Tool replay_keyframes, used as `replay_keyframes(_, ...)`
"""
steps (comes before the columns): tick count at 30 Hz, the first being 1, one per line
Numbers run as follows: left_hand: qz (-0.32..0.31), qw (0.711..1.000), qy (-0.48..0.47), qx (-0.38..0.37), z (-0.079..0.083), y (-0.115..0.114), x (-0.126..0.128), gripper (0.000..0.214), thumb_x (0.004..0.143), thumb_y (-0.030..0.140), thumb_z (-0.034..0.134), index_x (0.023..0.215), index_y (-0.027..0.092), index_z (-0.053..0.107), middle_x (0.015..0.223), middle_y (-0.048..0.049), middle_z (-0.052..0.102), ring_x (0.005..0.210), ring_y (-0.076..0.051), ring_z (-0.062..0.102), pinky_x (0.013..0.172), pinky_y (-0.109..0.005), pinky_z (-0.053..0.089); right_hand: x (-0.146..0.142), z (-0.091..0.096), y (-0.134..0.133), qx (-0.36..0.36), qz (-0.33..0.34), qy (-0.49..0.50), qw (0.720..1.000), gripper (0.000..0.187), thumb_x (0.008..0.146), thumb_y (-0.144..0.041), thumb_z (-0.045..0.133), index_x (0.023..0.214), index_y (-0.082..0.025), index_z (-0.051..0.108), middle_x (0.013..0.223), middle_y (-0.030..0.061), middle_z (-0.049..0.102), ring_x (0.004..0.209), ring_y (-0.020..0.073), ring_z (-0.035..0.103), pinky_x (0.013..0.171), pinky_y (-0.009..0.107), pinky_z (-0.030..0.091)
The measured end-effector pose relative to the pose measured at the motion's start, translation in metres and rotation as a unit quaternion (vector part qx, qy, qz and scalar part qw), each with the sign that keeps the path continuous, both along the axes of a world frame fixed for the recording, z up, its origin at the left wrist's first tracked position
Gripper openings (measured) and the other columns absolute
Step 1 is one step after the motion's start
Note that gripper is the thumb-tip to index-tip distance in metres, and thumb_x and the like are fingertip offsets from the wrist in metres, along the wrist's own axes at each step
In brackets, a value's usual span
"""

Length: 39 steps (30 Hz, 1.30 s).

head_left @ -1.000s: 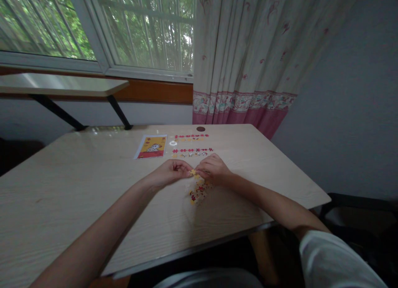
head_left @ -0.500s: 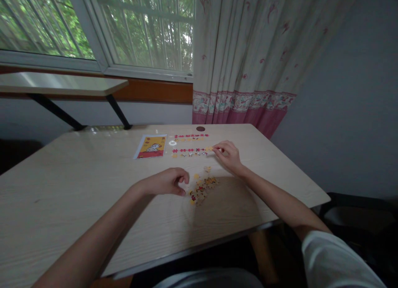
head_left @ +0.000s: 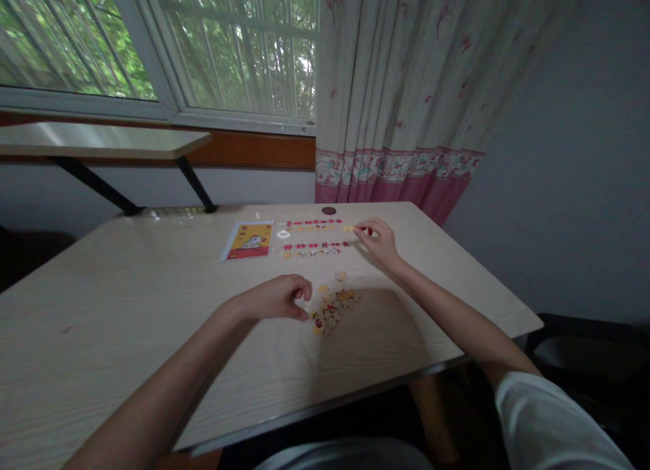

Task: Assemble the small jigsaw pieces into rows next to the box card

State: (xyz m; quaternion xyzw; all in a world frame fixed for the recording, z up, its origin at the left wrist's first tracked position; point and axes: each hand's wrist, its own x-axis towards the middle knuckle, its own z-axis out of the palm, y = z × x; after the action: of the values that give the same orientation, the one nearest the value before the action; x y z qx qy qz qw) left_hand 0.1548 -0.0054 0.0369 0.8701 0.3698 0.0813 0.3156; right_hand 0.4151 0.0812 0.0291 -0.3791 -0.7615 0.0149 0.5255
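Note:
My right hand [head_left: 376,240] reaches out to the right end of the far row of joined puzzle pieces [head_left: 313,223], with a small yellow piece [head_left: 348,228] pinched at its fingertips. A second joined row [head_left: 313,248] lies just in front of the far one. My left hand [head_left: 277,298] rests curled on the table beside a pile of loose red and yellow pieces [head_left: 332,306]; I see nothing in it. A yellow and red picture card [head_left: 248,239] lies left of the rows.
The wooden table [head_left: 126,307] ends at a front edge close to my body. A dark round hole [head_left: 328,210] sits near its far edge. A window, a pink-hemmed curtain [head_left: 401,84] and a folding shelf [head_left: 96,141] stand behind.
My right hand left the pile with a yellow piece, went to the near row's right end, then on to the far row. My left hand stayed beside the pile.

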Motion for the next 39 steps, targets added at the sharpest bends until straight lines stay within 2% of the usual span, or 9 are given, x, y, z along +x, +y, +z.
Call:
replay_keyframes(4, -0.001, 1.0, -0.008, 0.001, -0.003, 0.001, -0.001, 0.021, 0.065, 0.032, 0.064, 0.074, 0.016, 0.052, 0.068, 0.0033, 0.046, 0.06, -0.011, 0.041, 0.055, -0.021, 0.031, 0.005, -0.008, 0.039, -0.096, -0.045, -0.02, 0.994, 0.016, 0.077, -0.028, 0.056, 0.079, -0.017, 0.067, 0.077, 0.0037, 0.064, 0.062, 0.012, 0.05, 0.062, 0.025, 0.041)
replay_keyframes(7, -0.005, 1.0, -0.011, 0.005, -0.006, 0.002, -0.002, 0.02, 0.066, 0.031, 0.063, 0.073, 0.016, 0.053, 0.067, 0.0033, 0.046, 0.06, -0.011, 0.041, 0.055, -0.021, 0.032, 0.006, -0.02, 0.069, -0.164, -0.108, -0.085, 0.977, 0.019, 0.077, -0.028, 0.054, 0.083, -0.017, 0.068, 0.083, 0.0046, 0.065, 0.072, 0.013, 0.054, 0.068, 0.025, 0.041)
replay_keyframes(12, -0.007, 1.0, -0.019, 0.007, -0.008, 0.003, -0.004, 0.018, 0.066, 0.029, 0.063, 0.074, 0.016, 0.053, 0.067, 0.0034, 0.046, 0.06, -0.011, 0.041, 0.056, -0.021, 0.032, -0.002, -0.034, 0.095, -0.213, -0.122, -0.127, 0.961, 0.018, 0.074, -0.031, 0.057, 0.08, -0.02, 0.07, 0.078, 0.0027, 0.067, 0.073, 0.0147, 0.058, 0.066, 0.024, 0.041)
replay_keyframes(18, -0.004, 1.0, -0.006, 0.002, -0.006, 0.004, -0.004, 0.014, 0.067, 0.026, 0.06, 0.074, 0.016, 0.054, 0.064, 0.0042, 0.044, 0.059, -0.01, 0.041, 0.055, -0.021, 0.031, -0.01, -0.042, 0.097, -0.234, -0.138, -0.163, 0.949, 0.017, 0.075, -0.03, 0.056, 0.082, -0.022, 0.07, 0.083, 0.0018, 0.069, 0.079, 0.0163, 0.06, 0.067, 0.024, 0.041)
replay_keyframes(22, 0.006, 1.0, 0.01, 0.019, -0.004, 0.004, -0.006, 0.012, 0.07, 0.025, 0.057, 0.076, 0.016, 0.054, 0.065, 0.0035, 0.045, 0.059, -0.011, 0.042, 0.055, -0.021, 0.031, -0.011, -0.042, 0.093, -0.215, -0.144, -0.19, 0.947, 0.022, 0.079, -0.027, 0.051, 0.093, -0.021, 0.067, 0.092, 0.0042, 0.068, 0.087, 0.0177, 0.058, 0.076, 0.027, 0.041)
replay_keyframes(26, 0.01, 0.999, 0.016, 0.032, -0.003, 0.002, -0.004, 0.018, 0.069, 0.029, 0.06, 0.08, 0.016, 0.054, 0.068, 0.0025, 0.047, 0.06, -0.011, 0.043, 0.056, -0.022, 0.033, -0.014, -0.04, 0.087, -0.186, -0.118, -0.23, 0.948, 0.025, 0.082, -0.026, 0.048, 0.1, -0.021, 0.065, 0.101, 0.0047, 0.065, 0.096, 0.0187, 0.053, 0.086, 0.029, 0.036)
replay_keyframes(30, 0.008, 0.999, 0.011, 0.038, -0.003, 0.002, -0.001, 0.024, 0.066, 0.031, 0.064, 0.083, 0.016, 0.055, 0.071, 0.0015, 0.049, 0.062, -0.012, 0.044, 0.058, -0.022, 0.034, -0.016, -0.038, 0.084, -0.182, -0.098, -0.265, 0.942, 0.025, 0.084, -0.028, 0.047, 0.099, -0.022, 0.066, 0.103, 0.0045, 0.065, 0.095, 0.02, 0.052, 0.086, 0.032, 0.034)
replay_keyframes(39, 0.008, 0.999, -0.01, 0.039, -0.006, 0.005, -0.003, 0.015, 0.07, 0.026, 0.06, 0.081, 0.016, 0.058, 0.071, 0.0006, 0.052, 0.063, -0.013, 0.047, 0.06, -0.023, 0.037, -0.016, -0.035, 0.084, -0.18, -0.1, -0.281, 0.937, 0.025, 0.085, -0.03, 0.047, 0.099, -0.025, 0.066, 0.103, 0.0045, 0.066, 0.095, 0.0208, 0.051, 0.086, 0.034, 0.033)
